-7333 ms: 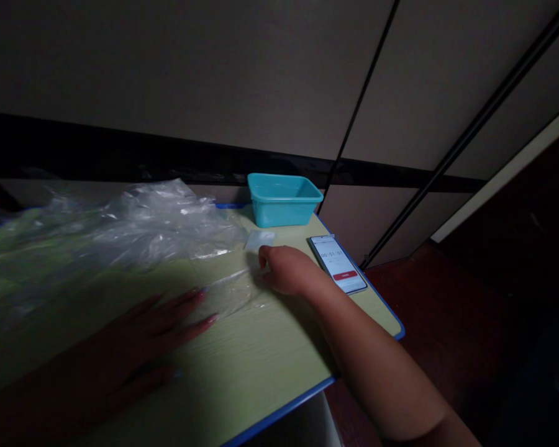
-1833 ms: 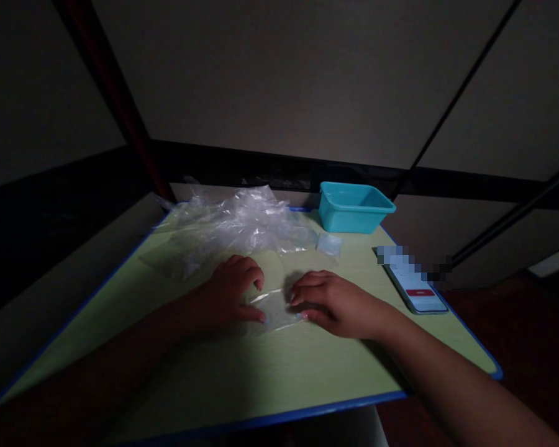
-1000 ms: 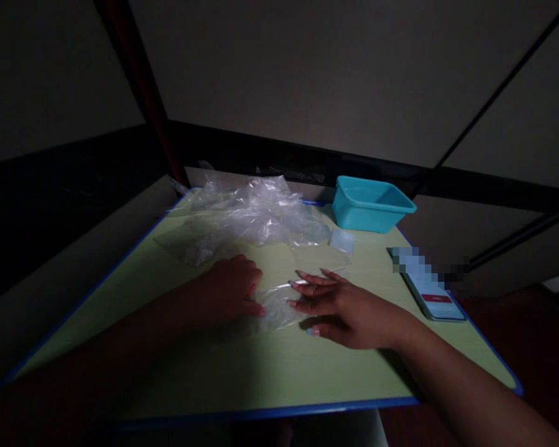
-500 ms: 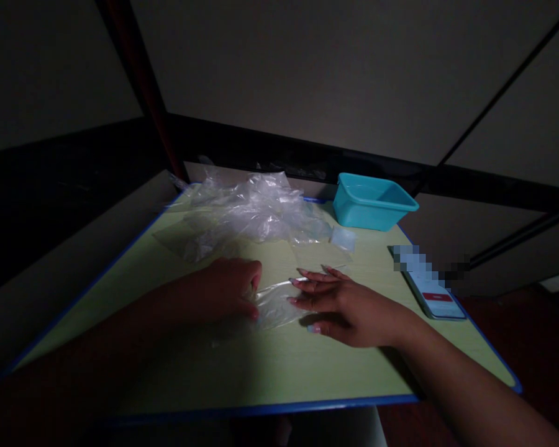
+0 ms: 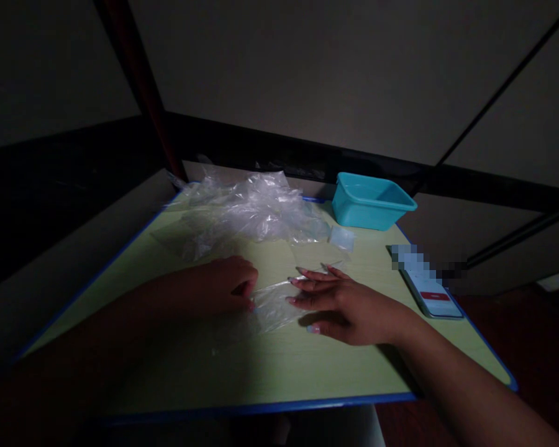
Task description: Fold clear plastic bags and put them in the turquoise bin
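Observation:
A small clear plastic bag (image 5: 272, 304) lies on the pale green table (image 5: 270, 366) between my hands. My left hand (image 5: 218, 287) is curled, its fingertips pinching the bag's left edge. My right hand (image 5: 340, 304) lies flat with fingers stretched out, pressing the bag's right side. The room is dim.
A heap of crumpled clear plastic bags (image 5: 246, 211) fills the far left of the table. A teal tub (image 5: 370, 202) stands at the far right corner, a small folded plastic piece (image 5: 341, 237) in front of it. A phone (image 5: 426, 288) lies near the right edge.
Over the last second my left hand slid slightly left along the bag's edge. My right hand stays flat on the bag. Earlier it was curled.

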{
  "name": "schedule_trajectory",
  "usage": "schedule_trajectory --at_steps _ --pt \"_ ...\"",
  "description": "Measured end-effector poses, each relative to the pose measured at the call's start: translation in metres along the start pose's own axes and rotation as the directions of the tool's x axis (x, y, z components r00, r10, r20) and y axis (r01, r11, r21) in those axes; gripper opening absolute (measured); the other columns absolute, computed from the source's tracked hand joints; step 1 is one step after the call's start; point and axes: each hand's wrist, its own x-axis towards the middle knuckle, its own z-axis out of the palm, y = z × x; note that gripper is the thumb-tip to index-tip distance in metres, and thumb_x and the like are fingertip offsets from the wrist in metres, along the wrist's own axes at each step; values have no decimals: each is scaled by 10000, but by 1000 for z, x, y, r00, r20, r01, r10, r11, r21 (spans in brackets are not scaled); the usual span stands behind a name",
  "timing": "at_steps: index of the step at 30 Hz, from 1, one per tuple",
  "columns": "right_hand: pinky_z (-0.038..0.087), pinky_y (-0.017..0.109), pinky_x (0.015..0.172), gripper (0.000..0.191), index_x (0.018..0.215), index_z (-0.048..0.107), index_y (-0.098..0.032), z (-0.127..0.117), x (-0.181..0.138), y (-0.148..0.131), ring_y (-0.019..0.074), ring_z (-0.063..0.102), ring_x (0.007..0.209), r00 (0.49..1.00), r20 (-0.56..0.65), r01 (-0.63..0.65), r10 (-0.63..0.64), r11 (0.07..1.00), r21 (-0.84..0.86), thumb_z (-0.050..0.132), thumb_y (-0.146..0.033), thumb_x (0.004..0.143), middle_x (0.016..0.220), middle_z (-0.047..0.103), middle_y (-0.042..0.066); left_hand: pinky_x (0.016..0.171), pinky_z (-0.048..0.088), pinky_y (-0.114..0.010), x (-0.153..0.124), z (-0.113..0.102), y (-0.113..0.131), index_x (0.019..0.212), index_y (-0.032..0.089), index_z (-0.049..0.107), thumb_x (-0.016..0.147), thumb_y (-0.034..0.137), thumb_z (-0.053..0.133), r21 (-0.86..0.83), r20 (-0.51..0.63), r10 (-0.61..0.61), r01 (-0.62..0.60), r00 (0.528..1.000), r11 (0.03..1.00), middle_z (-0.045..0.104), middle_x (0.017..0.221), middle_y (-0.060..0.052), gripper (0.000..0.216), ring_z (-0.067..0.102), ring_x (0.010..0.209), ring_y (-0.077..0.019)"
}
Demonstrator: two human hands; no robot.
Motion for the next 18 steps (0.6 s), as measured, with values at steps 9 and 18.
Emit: schedule_trajectory --at_steps 9,18 --pt "68 582 1111 513 1353 459 -344 -2 0 -1 253 226 1401 999 30 -18 18 1000 -7 597 -337 859 1477 365 39 723 359 -293 6 1 -3 756 183 552 670 431 733 92 -37 -9 12 999 996 537 856 -16 319 473 890 -220" --pt "45 584 1110 515 1364 439 -351 -3 0 0 243 214 1406 998 57 -26 27 1000 -10 578 -370 868 1486 347 31 742 370 -281 3 -4 4 683 181 531 830 319 551 -29 29 135 -134 990 991 541 814 -22 203 484 869 -198"
